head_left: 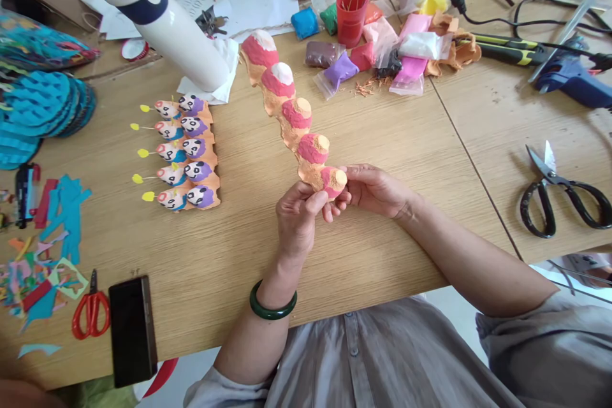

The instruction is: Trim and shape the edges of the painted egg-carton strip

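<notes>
**Egg-carton cone strip [294, 116], tan cardboard, partly clay-covered**

Finished orange animal-face carton row [186, 152] lies left on the wooden worktop [382, 140]. At centre, left hand [296, 220] and right hand [375, 190] pinch the strip's nearest cone, holding it above the worktop. All five cones are pink. Two are white-capped; three tips look bare.

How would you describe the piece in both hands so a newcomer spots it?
Start at the front of the wooden table, where the left hand and right hand meet. From them an egg-carton strip rises toward the white bottle. Unlike the faced carton row lying flat to its left, it bears five humps coated pink, with white or tan tips.
</notes>
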A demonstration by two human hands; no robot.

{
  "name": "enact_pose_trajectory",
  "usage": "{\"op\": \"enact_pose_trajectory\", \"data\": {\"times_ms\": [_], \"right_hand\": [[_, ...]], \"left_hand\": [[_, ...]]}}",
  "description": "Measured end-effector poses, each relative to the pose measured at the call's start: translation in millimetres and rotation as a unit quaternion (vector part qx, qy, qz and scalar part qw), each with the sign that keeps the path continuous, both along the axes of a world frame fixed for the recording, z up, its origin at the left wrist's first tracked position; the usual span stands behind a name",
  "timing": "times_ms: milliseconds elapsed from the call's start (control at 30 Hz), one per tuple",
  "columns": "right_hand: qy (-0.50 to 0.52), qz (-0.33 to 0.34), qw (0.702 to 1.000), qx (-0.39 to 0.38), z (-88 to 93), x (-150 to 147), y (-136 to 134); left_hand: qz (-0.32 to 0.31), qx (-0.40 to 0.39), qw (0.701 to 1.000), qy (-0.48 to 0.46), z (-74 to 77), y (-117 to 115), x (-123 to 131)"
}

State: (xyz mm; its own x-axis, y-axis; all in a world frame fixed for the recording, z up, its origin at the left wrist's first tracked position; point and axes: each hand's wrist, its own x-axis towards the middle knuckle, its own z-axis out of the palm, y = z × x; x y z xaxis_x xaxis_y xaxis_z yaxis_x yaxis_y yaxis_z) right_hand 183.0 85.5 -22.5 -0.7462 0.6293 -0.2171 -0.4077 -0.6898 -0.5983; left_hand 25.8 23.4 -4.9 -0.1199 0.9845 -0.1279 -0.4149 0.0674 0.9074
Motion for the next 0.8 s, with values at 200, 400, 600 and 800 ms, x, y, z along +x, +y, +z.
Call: {"op": "enact_pose_trajectory", "data": {"times_ms": [200,400,600,800], "right_hand": [[0.003,-0.015,1.0,-0.015,-2.6,-0.6,-0.4],[-0.004,-0.009,1.0,-0.029,0.8,0.6,-0.5],[0.0,-0.002,1.0,-0.029,0.8,0.4,-0.3],[0.005,0.001,1.0,-0.019,-1.4,-0.1,-1.5]], "left_hand": [[-0.019,-0.016,0.999,-0.034,-1.6,3.1,-3.6],[-0.067,-0.034,0.996,-0.053,0.5,2.5,-6.4],[-0.06,-0.031,0.997,-0.04,-0.3,2.8,-4.4],[-0.038,-0.022,0.999,-0.025,0.7,3.7,-2.9]]}}
